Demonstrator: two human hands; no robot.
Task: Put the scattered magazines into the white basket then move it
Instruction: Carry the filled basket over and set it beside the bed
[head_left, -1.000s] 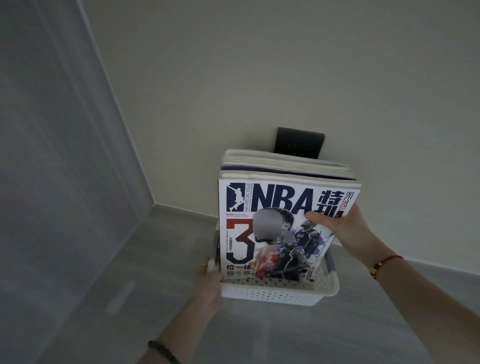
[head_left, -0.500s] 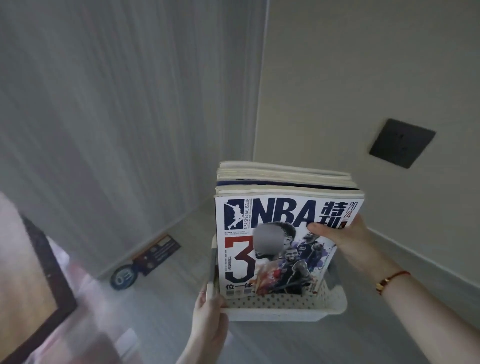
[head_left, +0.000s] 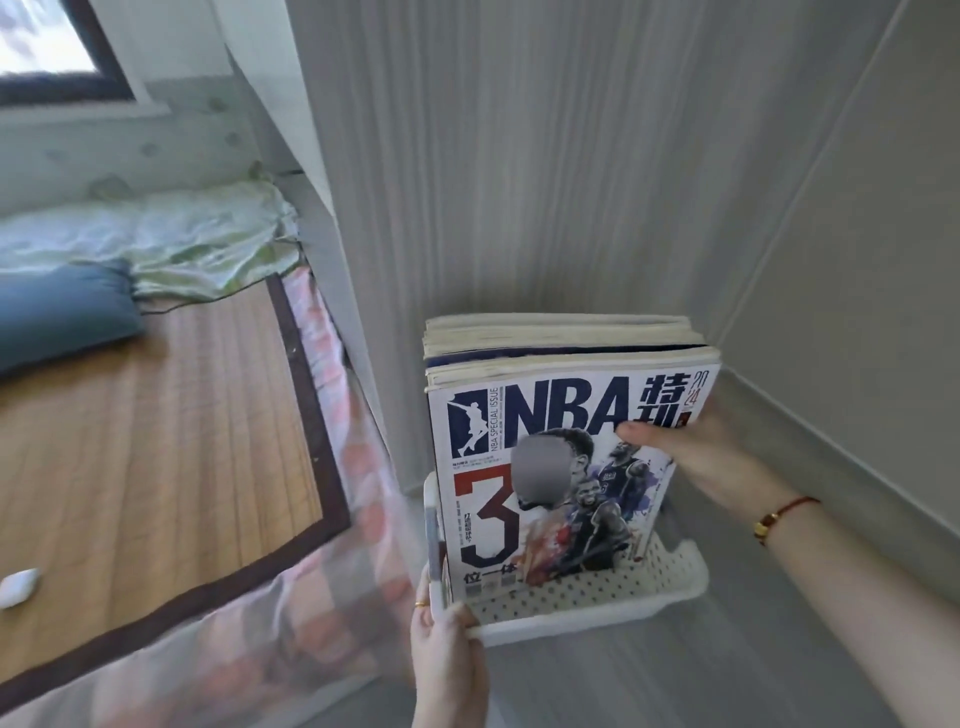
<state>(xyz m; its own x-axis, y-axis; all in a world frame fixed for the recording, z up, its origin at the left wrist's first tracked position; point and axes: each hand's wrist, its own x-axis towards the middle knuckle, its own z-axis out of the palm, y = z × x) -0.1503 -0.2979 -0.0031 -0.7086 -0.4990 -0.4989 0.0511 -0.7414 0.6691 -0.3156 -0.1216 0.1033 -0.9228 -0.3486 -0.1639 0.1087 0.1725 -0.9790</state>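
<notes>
A white perforated basket (head_left: 587, 605) is held up in the air in front of me. A thick stack of magazines (head_left: 566, 447) stands upright in it, with an NBA special issue at the front. My left hand (head_left: 449, 649) grips the basket's near left corner. My right hand (head_left: 696, 447) is closed on the right edge of the magazine stack, thumb on the front cover. The basket's far side is hidden behind the magazines.
A bed with a bamboo mat (head_left: 145, 441), a blue pillow (head_left: 62, 312) and a crumpled green blanket (head_left: 197, 244) lies to the left. A small white object (head_left: 18, 587) rests on the mat. Grey walls meet in a corner behind the basket, above grey floor (head_left: 623, 691).
The view has swung left: the bed has come into sight and the dark wall socket has left the frame. Both hands keep the same hold on basket and magazines.
</notes>
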